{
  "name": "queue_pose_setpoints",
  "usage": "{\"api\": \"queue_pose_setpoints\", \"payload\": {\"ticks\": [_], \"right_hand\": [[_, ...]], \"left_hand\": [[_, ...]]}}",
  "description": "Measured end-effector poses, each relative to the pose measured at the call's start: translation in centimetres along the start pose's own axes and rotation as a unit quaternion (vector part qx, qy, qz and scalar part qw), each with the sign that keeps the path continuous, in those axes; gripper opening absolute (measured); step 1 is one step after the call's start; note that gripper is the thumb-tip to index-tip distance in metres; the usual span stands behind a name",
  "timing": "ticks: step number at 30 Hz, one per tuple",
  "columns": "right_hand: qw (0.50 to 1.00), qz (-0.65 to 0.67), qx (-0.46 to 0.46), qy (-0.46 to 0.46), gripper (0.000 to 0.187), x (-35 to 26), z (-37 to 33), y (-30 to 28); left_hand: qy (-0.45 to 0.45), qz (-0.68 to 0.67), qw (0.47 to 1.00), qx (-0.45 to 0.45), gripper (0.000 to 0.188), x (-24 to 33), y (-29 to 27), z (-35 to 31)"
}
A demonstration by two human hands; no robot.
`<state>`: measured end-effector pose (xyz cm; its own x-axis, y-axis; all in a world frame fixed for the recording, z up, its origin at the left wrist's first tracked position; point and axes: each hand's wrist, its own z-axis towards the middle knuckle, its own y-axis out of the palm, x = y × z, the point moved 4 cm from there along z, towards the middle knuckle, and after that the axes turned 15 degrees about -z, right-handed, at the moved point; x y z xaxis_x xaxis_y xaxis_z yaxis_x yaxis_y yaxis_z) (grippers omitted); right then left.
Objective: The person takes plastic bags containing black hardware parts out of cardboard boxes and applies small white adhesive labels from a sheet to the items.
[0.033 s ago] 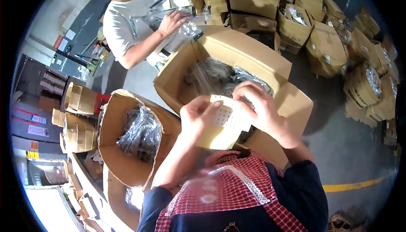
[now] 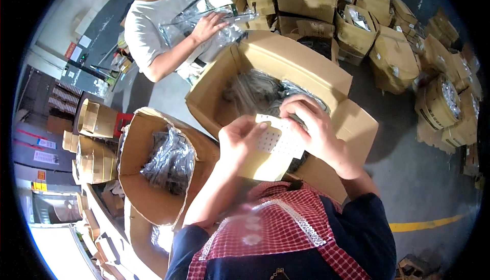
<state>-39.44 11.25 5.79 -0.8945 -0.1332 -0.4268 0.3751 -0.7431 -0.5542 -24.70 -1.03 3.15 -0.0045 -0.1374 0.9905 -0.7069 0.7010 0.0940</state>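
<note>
A pale yellow sticker sheet with rows of small white labels is held in front of my chest. My left hand grips its left edge, thumb on top. At the sheet's upper right my right hand has its fingers bent and pinched together on the edge; whether a single label is between the fingertips is hidden. Below and beyond both hands stands a large open cardboard box with clear plastic bags of dark items inside.
To the left, another open carton holds shiny plastic-wrapped items. Across the big box a co-worker in a white shirt handles clear plastic bags. Stacked cartons line the far right, and a yellow line crosses the floor.
The clear bags in the co-worker's hands have shifted and spread a little. My hands and the sticker sheet are almost where they were.
</note>
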Motion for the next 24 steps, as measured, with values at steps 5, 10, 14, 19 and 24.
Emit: {"api": "queue_pose_setpoints", "payload": {"ticks": [5, 10, 14, 19, 24], "right_hand": [[0.997, -0.072, -0.019, 0.000, 0.035, -0.5, -0.1, 1.0], [0.994, -0.109, -0.027, -0.005, 0.046, 0.0, -0.7, 1.2], [0.995, -0.098, 0.000, -0.004, 0.045, 1.5, -1.5, 1.2], [0.993, -0.111, -0.018, 0.027, 0.043, 3.3, -2.8, 0.1], [0.985, -0.093, 0.069, 0.131, 0.038, 8.9, -5.5, -3.1]], "left_hand": [[0.003, 0.037, 0.999, -0.026, 0.020, -0.9, 0.6, -0.1], [0.005, 0.015, 0.999, -0.046, 0.023, -2.1, 1.2, 0.6], [0.015, 0.045, 0.997, -0.060, 0.023, -2.7, 2.2, 1.2], [0.004, 0.037, 0.995, -0.098, 0.023, -4.1, 4.3, 3.0], [0.158, 0.215, 0.953, -0.141, 0.018, -7.8, 5.2, 9.0]]}}
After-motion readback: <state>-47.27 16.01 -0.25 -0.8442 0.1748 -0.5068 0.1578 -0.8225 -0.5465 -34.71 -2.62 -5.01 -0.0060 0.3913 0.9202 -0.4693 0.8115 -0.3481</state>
